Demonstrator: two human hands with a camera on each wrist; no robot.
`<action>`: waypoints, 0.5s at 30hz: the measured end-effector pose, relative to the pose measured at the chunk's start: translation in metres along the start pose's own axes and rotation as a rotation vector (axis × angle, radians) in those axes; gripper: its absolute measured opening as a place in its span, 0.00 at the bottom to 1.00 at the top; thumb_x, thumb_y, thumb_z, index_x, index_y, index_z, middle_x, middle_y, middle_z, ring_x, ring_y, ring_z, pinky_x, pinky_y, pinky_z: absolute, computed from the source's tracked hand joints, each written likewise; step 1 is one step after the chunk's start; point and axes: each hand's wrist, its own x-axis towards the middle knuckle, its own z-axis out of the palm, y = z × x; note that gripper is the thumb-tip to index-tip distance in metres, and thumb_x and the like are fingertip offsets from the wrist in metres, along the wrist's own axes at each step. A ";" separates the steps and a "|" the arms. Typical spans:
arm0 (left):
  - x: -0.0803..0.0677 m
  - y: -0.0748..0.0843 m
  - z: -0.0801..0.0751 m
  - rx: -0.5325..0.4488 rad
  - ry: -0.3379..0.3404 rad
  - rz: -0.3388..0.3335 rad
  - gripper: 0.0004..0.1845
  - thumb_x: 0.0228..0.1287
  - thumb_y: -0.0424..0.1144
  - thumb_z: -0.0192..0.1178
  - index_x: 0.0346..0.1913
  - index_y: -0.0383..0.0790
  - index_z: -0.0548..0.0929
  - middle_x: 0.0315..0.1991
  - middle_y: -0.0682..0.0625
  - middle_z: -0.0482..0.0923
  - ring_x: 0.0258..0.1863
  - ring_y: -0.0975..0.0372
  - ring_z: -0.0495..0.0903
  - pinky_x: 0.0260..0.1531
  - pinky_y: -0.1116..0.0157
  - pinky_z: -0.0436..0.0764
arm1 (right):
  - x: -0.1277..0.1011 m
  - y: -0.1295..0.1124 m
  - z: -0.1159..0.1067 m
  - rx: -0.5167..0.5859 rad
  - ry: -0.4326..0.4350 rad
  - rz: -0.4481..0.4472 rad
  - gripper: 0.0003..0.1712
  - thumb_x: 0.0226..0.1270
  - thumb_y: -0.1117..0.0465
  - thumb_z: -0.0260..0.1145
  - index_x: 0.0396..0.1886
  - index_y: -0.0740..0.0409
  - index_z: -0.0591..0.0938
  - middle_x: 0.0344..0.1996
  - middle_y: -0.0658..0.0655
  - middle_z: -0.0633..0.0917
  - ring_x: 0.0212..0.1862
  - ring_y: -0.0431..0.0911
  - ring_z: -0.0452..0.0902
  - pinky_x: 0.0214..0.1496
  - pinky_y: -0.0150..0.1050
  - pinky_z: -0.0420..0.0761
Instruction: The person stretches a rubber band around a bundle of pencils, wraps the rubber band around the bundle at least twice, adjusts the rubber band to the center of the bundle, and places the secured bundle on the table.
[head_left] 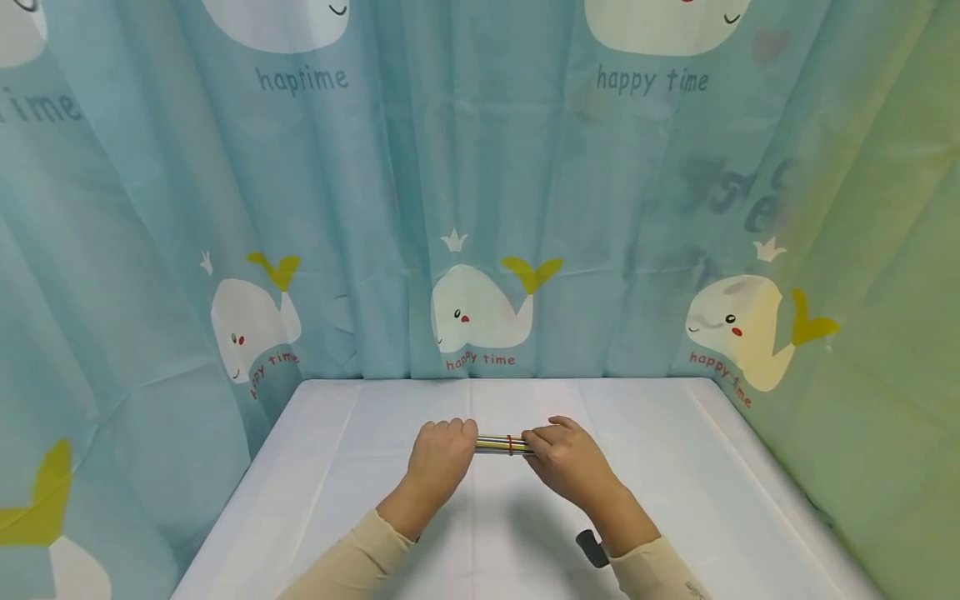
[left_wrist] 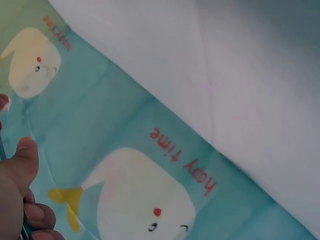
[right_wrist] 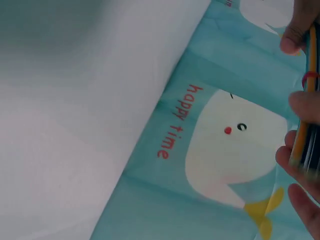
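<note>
We are holding a slim bundle of pencils point(head_left: 504, 445), thin straight sticks in yellow and darker colours, lying level just above the white table point(head_left: 675, 467) near its middle. A red rubber band point(head_left: 510, 445) is wrapping round the bundle, closer to our right hand point(head_left: 567, 463) than to our left hand point(head_left: 441, 458). Our left hand is closing its fingers into a fist round the left end of the bundle, knuckles up. Our right hand is curling its fingers over the right end, its fingertips point(right_wrist: 300, 106) pinching the sticks just beside the band; in the right wrist view the pencils point(right_wrist: 306, 125) are showing blurred, with the band point(right_wrist: 310, 76) as a red loop. Beneath the bundle the table is wearing a smooth, faintly creased white cover. Behind the table a thin blue curtain point(head_left: 375, 208) is hanging in soft folds, printed with rounded white whales point(head_left: 480, 312) and the words "happy time". Our cream sleeves point(head_left: 352, 558) are lying nearer us than the bundle.
</note>
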 end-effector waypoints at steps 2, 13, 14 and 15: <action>0.000 0.004 0.001 0.002 -0.006 0.015 0.17 0.50 0.36 0.73 0.24 0.43 0.70 0.15 0.52 0.69 0.12 0.63 0.65 0.13 0.66 0.62 | 0.003 -0.006 0.006 -0.015 0.016 -0.022 0.17 0.38 0.62 0.82 0.30 0.59 0.85 0.25 0.49 0.85 0.28 0.41 0.81 0.42 0.43 0.81; -0.001 0.006 0.001 -0.002 -0.028 0.018 0.16 0.51 0.39 0.74 0.26 0.43 0.73 0.17 0.52 0.73 0.13 0.63 0.68 0.14 0.67 0.66 | 0.007 -0.020 0.013 0.000 0.059 0.060 0.26 0.39 0.52 0.83 0.37 0.63 0.87 0.32 0.54 0.88 0.33 0.43 0.85 0.43 0.43 0.81; -0.002 0.003 0.001 0.002 -0.027 0.013 0.16 0.51 0.38 0.74 0.26 0.43 0.72 0.17 0.52 0.73 0.13 0.63 0.68 0.15 0.67 0.66 | 0.005 -0.018 0.012 0.004 0.065 0.064 0.26 0.39 0.52 0.83 0.37 0.63 0.87 0.32 0.54 0.88 0.33 0.43 0.85 0.43 0.44 0.81; -0.004 0.000 0.001 0.003 -0.025 0.007 0.16 0.50 0.37 0.74 0.25 0.43 0.72 0.17 0.52 0.72 0.13 0.63 0.68 0.15 0.66 0.66 | 0.002 -0.016 0.011 0.008 0.070 0.061 0.26 0.39 0.53 0.83 0.37 0.62 0.87 0.32 0.53 0.88 0.33 0.43 0.85 0.43 0.44 0.81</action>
